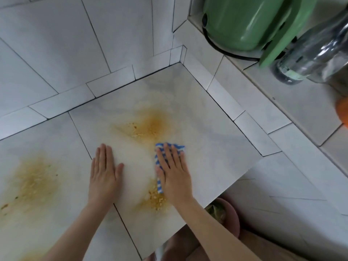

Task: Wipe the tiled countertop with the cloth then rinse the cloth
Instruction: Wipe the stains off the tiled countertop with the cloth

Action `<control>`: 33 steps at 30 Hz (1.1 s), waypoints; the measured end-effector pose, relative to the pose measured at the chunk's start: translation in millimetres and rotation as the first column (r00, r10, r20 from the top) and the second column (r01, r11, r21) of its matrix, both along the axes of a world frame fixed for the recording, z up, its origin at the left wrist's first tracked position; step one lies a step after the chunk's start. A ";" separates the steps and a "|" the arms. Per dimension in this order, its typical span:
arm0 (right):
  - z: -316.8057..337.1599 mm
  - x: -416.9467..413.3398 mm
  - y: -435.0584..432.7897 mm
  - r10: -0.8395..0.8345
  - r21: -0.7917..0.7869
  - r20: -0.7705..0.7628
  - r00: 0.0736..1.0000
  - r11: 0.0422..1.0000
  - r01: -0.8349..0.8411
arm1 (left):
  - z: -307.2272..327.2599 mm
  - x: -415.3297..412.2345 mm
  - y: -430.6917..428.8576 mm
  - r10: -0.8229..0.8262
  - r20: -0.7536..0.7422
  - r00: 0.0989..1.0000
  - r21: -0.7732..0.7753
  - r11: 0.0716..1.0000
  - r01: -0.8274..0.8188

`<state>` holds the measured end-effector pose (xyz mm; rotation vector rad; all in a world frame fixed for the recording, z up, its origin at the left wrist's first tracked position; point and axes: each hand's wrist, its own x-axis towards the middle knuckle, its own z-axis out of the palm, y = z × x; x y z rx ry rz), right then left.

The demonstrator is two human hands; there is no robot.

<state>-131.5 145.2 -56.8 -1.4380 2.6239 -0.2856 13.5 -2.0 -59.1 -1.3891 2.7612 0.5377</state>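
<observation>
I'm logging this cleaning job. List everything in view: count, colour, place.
countertop: one, pale grey tiles, centre.
stains: three, yellow-orange, centre, far left, near the front edge.
cloth: one, blue-white striped, under the right hand.
plastic item: one, green, top right ledge.
glass bottle: one, clear, beside it.
orange object: one, right edge, cut off.
bowl: one, pink, below the counter edge.
left hand: one, flat on the countertop.
right hand: one, flat, pressing the cloth.
</observation>
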 end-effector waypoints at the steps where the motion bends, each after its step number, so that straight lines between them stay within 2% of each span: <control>1: -1.8 0.4 7.1 0.052 0.013 -0.009 0.999 0.999 -0.052 | 0.8 0.0 0.0 -0.001 -0.005 1.000 0.005 1.000 0.001; 3: -4.5 -24.7 24.0 0.091 0.071 -0.050 0.995 0.994 -0.087 | 3.3 1.1 0.2 -0.010 -0.011 1.000 0.012 1.000 0.011; 4: -6.6 -45.4 33.1 0.055 0.095 -0.089 0.995 0.994 -0.047 | 4.6 1.8 0.1 -0.017 -0.014 1.000 0.008 1.000 0.017; 8: -6.0 -143.7 67.7 -0.227 0.148 -0.212 0.951 0.954 0.260 | 4.3 2.6 -1.5 -0.015 -0.013 1.000 -0.010 1.000 0.015; 10: -3.0 -163.9 64.9 -0.297 0.187 -0.178 0.938 0.926 0.329 | 3.5 2.5 -2.5 -0.004 -0.018 1.000 -0.026 1.000 0.003; 13: -7.5 -155.9 17.4 -0.389 0.130 -0.125 0.913 0.906 0.404 | 3.8 0.3 -6.7 0.006 -0.040 0.999 -0.034 0.999 -0.008; 15: -10.3 -131.8 -21.6 -0.277 0.096 -0.128 0.952 0.952 0.290 | 3.9 -3.0 -15.4 -0.007 -0.044 0.999 -0.056 0.998 0.004; 18: -9.1 -70.1 -62.2 -0.030 -0.005 -0.134 0.990 1.000 0.030 | 5.1 -8.2 -31.4 0.013 -0.042 0.999 -0.062 0.998 -0.015; 21: -2.5 -11.0 -59.3 0.256 0.040 -0.026 0.966 0.966 -0.255 | 4.7 -8.4 -39.2 0.042 -0.033 0.999 -0.015 0.999 -0.043; 24: -4.9 -28.9 -35.6 0.376 0.084 -0.063 0.925 0.925 -0.370 | 4.6 -6.8 -40.1 0.035 -0.024 0.999 -0.011 0.999 -0.036; 26: -11.0 -78.4 -27.3 0.277 0.111 -0.115 0.954 0.958 -0.265 | 4.0 -5.7 -39.5 0.036 -0.016 0.999 -0.015 0.999 -0.036; 28: -12.8 -140.7 -22.1 0.063 0.124 -0.162 0.985 0.991 -0.043 | 2.7 -4.4 -39.1 0.032 -0.011 0.999 -0.026 0.999 -0.032; 31: -4.6 -202.4 -31.9 -0.111 0.157 -0.191 0.975 0.977 0.143 | -0.1 -2.8 -39.3 0.029 -0.021 0.999 -0.027 0.999 -0.030; 33: -3.3 -202.1 -64.0 -0.215 0.178 -0.159 0.964 0.954 0.242 | -0.8 -2.6 -39.3 0.033 -0.027 0.999 -0.029 0.999 -0.033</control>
